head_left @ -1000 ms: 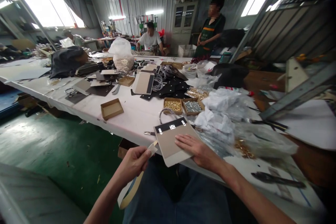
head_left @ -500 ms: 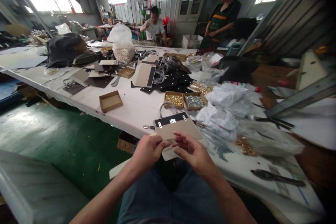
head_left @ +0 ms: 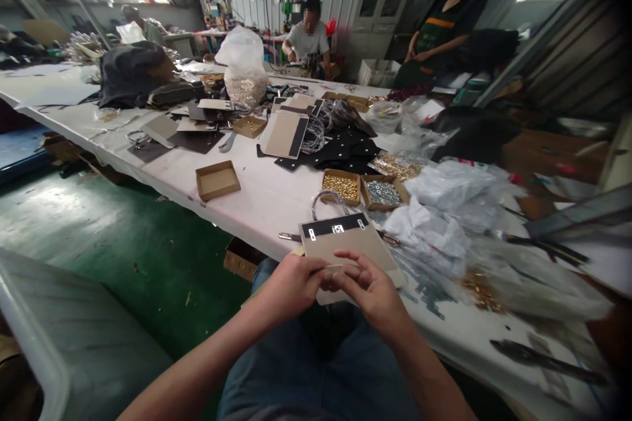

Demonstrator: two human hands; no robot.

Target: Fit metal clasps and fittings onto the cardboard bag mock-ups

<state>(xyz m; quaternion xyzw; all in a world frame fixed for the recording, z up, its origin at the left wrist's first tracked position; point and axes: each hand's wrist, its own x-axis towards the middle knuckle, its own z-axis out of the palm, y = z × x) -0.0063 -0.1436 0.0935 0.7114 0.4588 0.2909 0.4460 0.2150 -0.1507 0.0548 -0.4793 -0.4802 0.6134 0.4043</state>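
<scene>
A beige panel (head_left: 348, 245) with a black top band and small metal fittings lies at the near edge of the white table (head_left: 261, 200). My left hand (head_left: 293, 283) and my right hand (head_left: 370, 289) meet over its near edge, fingers curled, both pinching the end of a thin beige strap (head_left: 334, 268). Most of the strap is hidden behind my hands. Just beyond the panel sit a small box of gold studs (head_left: 340, 186) and a small box of silver studs (head_left: 384, 193).
An empty cardboard tray (head_left: 218, 179) lies to the left. Crumpled white bags (head_left: 439, 217), black pieces (head_left: 345, 151), and a dark tool (head_left: 543, 355) crowd the table's right. Two other people (head_left: 309, 36) are at the far end. Green floor (head_left: 123, 237) lies left.
My left hand brought the beige strap up from below the table edge to the panel, and my right hand left the panel's face to pinch the strap too.
</scene>
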